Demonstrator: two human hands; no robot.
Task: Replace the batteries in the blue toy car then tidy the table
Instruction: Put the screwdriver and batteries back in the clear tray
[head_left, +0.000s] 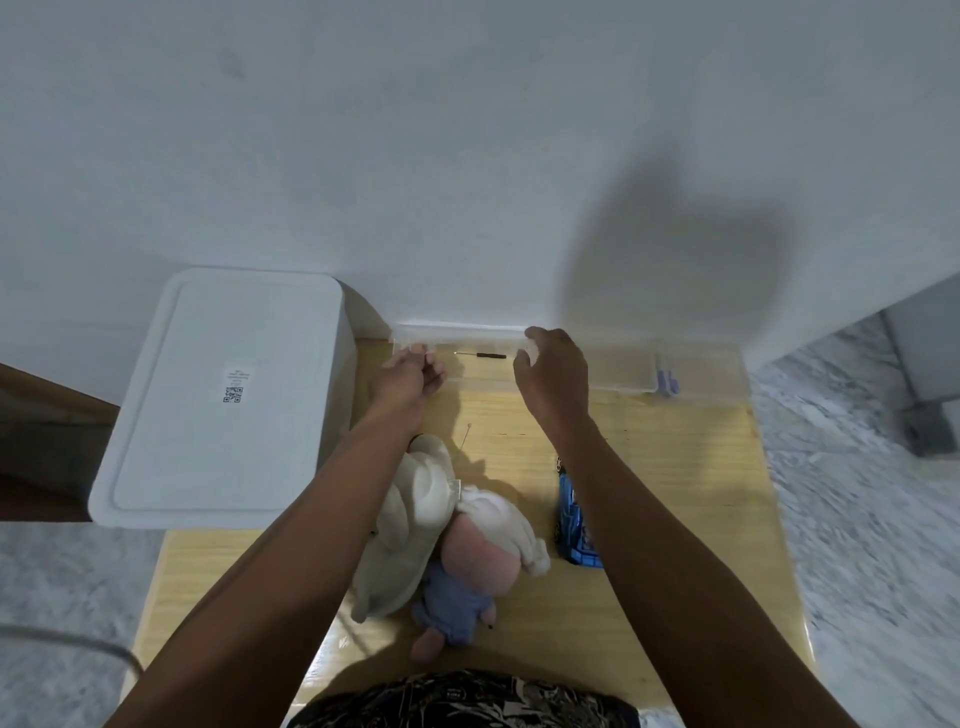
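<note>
The blue toy car (571, 512) lies on the wooden table (675, 493), partly hidden under my right forearm. At the back, against the wall, stands a clear plastic box (618, 369) with a small black-handled screwdriver (480, 355) seen through it. My left hand (410, 376) pinches the box's front edge near its left end. My right hand (553, 379) curls its fingers over the box's top near the middle. No batteries are visible.
A white lidded storage bin (223, 395) sits at the left and overhangs the table edge. A white plush (415, 514) and a pink-and-blue plush (467, 571) lie in the middle under my left forearm. A thin pin-like item (466, 434) lies beside them. The wall stands right behind the box.
</note>
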